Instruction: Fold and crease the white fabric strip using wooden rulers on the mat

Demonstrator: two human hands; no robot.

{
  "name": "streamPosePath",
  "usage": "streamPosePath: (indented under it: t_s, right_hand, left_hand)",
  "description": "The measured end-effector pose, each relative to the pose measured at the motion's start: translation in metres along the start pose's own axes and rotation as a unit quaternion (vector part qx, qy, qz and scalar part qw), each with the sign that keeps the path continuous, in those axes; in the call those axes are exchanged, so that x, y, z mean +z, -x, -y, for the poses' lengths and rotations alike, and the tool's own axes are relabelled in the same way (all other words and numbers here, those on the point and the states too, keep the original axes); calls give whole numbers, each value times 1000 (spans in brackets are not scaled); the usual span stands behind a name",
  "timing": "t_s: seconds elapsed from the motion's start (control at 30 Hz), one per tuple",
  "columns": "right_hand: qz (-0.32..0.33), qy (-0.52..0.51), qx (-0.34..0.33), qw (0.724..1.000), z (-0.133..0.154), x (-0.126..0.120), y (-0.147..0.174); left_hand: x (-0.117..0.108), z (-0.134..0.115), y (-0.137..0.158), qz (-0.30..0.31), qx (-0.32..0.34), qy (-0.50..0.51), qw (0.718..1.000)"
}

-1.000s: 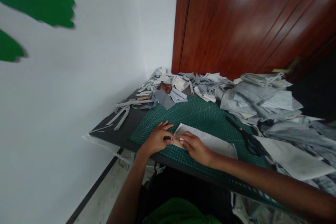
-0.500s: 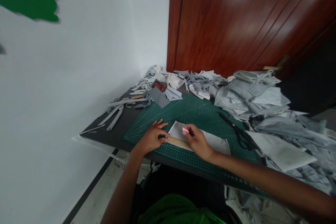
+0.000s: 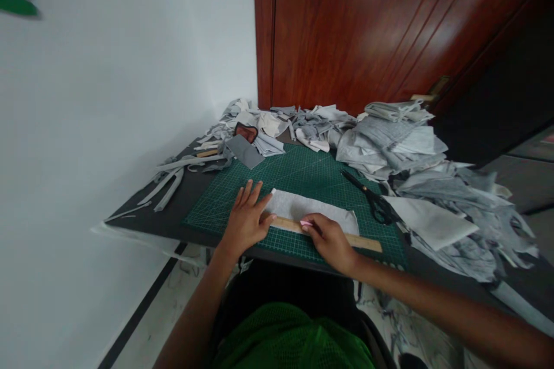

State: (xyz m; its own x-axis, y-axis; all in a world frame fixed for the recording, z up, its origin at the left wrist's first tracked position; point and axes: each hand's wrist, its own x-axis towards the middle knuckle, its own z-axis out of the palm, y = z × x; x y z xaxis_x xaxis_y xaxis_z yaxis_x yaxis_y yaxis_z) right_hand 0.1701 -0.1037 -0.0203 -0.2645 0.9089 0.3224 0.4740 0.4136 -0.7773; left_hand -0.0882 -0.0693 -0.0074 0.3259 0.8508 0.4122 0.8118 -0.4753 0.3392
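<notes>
While the left hand [image 3: 247,218] lies spread by the ruler [image 3: 364,243] and the right hand [image 3: 332,242] pinches a pink chip [image 3: 305,223], the cloth [image 3: 309,206] looks light and limp, best gripped at a corner

On the desk [image 3: 162,221], a cutting mat [image 3: 298,167] is overlain by cloth [image 3: 311,206], its near edge by a ruler [image 3: 365,243]; scissors [image 3: 367,191] are placed right, fabric scraps [image 3: 318,125] behind.

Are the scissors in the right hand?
No, the black scissors lie on the green cutting mat, apart from the right hand, which pinches a small pink piece at the ruler.
</notes>
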Motion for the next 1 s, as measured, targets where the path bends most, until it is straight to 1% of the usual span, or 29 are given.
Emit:
streamPosePath:
  t_s: [0.07,0.1,0.2,0.23,0.3,0.37,0.43,0.57,0.67,0.83,1.0]
  right_hand:
    - [-8,-8,-4,1000,0,1,-1]
    - [-12,-11,-7,1000,-1,2,0]
    - [-23,-19,-12,999,-2,4,2]
    - [-27,-23,-12,999,-3,5,3]
    - [-38,-33,-8,999,-3,7,4]
    - [-48,-44,-3,998,-3,8,6]
    - [-58,-55,5,997,-3,8,7]
    - [-65,-74,21,995,-6,4,8]
    - [-57,-87,27,994,-8,0,7]
    - [-55,-108,42,992,-11,-8,6]
    - [-41,-105,51,992,-9,-8,9]
  left_hand:
    - [13,-17,2,-31,22,8,999]
    - [21,-26,4,-30,40,18,999]
    - [41,-52,8,-6,89,57,994]
    - [46,-59,9,5,93,73,993]
    - [52,-68,8,32,76,111,990]
    - [56,-71,5,52,54,148,986]
    - [56,-70,1,56,41,179,981]
    - [55,-66,-3,56,50,218,973]
    - [54,-67,-2,62,49,228,971]
    - [56,-73,1,58,19,208,976]
    - [56,-74,5,60,11,234,970]
